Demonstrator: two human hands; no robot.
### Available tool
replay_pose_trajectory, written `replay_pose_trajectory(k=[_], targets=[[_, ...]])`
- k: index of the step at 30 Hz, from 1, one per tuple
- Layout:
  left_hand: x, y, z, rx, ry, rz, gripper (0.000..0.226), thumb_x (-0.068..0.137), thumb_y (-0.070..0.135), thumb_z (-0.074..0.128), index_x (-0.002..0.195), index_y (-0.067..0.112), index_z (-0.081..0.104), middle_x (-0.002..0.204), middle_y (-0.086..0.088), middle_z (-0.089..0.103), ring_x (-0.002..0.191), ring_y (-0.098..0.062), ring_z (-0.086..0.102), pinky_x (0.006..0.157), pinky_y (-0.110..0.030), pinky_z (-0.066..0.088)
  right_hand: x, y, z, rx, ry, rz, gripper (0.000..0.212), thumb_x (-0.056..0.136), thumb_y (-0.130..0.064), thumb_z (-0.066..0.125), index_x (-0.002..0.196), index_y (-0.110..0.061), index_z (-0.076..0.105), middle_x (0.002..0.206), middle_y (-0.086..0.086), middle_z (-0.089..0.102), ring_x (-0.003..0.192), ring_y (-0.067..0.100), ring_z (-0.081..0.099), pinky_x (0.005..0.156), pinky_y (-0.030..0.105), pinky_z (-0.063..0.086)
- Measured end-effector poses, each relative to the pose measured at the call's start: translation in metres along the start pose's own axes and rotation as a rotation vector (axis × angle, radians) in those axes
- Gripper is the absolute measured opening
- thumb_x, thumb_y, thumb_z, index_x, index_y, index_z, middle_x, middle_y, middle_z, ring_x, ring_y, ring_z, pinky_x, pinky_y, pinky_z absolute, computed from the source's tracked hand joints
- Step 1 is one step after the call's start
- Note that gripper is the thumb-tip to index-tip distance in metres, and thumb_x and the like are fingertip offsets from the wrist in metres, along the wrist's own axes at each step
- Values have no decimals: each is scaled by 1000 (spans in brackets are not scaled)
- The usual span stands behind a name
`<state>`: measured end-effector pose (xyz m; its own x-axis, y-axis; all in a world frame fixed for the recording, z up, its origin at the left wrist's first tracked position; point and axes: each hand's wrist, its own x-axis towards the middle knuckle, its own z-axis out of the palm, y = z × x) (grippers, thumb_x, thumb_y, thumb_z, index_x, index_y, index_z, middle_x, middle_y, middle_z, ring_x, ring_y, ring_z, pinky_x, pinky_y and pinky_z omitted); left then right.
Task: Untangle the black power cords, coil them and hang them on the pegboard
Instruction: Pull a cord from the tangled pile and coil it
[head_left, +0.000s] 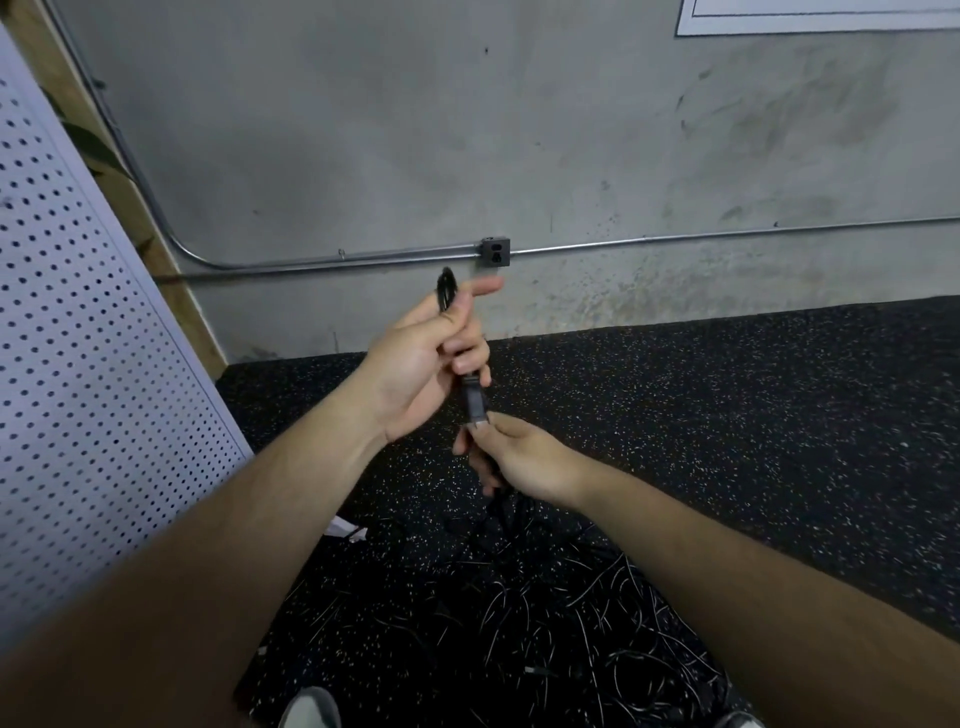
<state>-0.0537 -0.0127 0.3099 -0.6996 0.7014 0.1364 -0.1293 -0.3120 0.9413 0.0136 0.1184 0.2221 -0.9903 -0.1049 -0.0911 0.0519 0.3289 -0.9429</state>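
Note:
My left hand (423, 358) is raised in front of me and grips a black power cord (475, 400); a folded loop of it sticks out above the fist. Just below, my right hand (514, 457) pinches the same cord under its plug end, and the cord runs down from there. On the dark speckled floor lies a tangled heap of black cords (545, 623) between my feet. The white pegboard (78, 364) stands at the left, with nothing seen hanging on it.
A grey concrete wall with a metal conduit (337, 257) and a wall outlet (494, 252) is straight ahead. A small white object (345, 529) lies on the floor near the pegboard. My shoe tips (311, 709) show at the bottom edge.

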Motion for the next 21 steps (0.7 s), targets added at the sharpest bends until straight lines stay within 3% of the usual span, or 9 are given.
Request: replay_pose_trajectory(k=[4,8,11,14,15,18,21], targets=[[1,0,-12,32,16,18,28,107,15,41,122,4,62,66,3,30,59,-10,35,63,-27,34,1,1,4,-24,5,54,26,111,-31,39,100,-15,56,69,-6,42,53,7,44,60,34,49],[-1,-7,-7,-2,-37,32,21,105,17,43,117,12,59,70,2,42,60,-12,41,70,-34,50,-2,-8,16,7,10,56,23,111,-26,40,101,-12,56,67,-3,44,49,9,42,49,26,42],[-2,-8,-5,86,-21,57,20,108,14,41,117,15,58,64,4,38,54,-10,36,66,-34,55,-6,-12,24,55,-23,55,22,110,-23,41,99,-10,55,64,2,50,55,17,56,59,30,51],[-1,-3,-9,120,45,108,25,108,11,40,122,18,59,65,5,42,53,-9,34,61,-29,49,-12,-8,21,1,-66,108,21,108,-27,46,95,-18,60,70,0,66,87,29,73,86,39,51],[-1,-2,-11,116,69,119,28,108,10,39,125,19,59,67,5,47,54,-9,35,62,-28,49,-15,-5,19,-40,-89,125,22,107,-30,49,93,-22,63,75,-2,71,93,23,73,86,39,49],[-1,2,-15,113,108,134,34,109,10,39,134,23,57,74,3,56,56,-9,37,65,-27,51,-23,-2,15,-74,-114,119,18,104,-34,55,93,-25,65,85,-7,74,77,0,63,76,22,44],[2,5,-19,119,136,158,38,109,11,40,140,28,53,76,2,59,57,-9,39,68,-29,51,-27,-1,8,-100,-73,52,7,101,-28,62,96,-24,63,81,-7,70,72,1,62,68,17,44]])
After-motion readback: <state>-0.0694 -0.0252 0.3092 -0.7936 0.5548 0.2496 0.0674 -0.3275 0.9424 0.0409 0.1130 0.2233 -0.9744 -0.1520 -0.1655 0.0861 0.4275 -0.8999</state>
